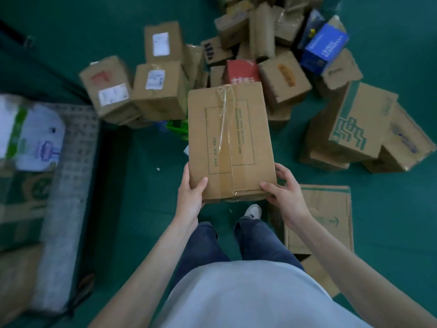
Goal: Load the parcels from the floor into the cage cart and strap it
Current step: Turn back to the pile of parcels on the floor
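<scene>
1. Fingers: the left hand (191,194) and right hand (285,189) clamp the near end of a box (230,140); each thumb lies on the top face, the other fingers curl round the side edges and under, mostly hidden.
2. Box: plain brown carton, held in the air in front of the person, long axis running from 6 to 12 o'clock, top face up. Clear tape runs along its middle seam; a dashed printed frame surrounds it.
3. Parcels (160,88): a loose heap of cartons on the floor from 11 to 2 o'clock of the box, some tilted, several with white labels. A red box (241,71) sits just beyond the held box's far edge; a blue box (325,47) lies at 1 o'clock; a large carton (357,121) with green print stands at 3 o'clock.
4. Flat cardboard (326,223) lies at 5 o'clock, beside the person's legs.
5. Cart (71,176): at 9 o'clock, blurred, a pale mesh wall with packed goods behind it.
6. Floor (151,197): dark green, smooth.
</scene>
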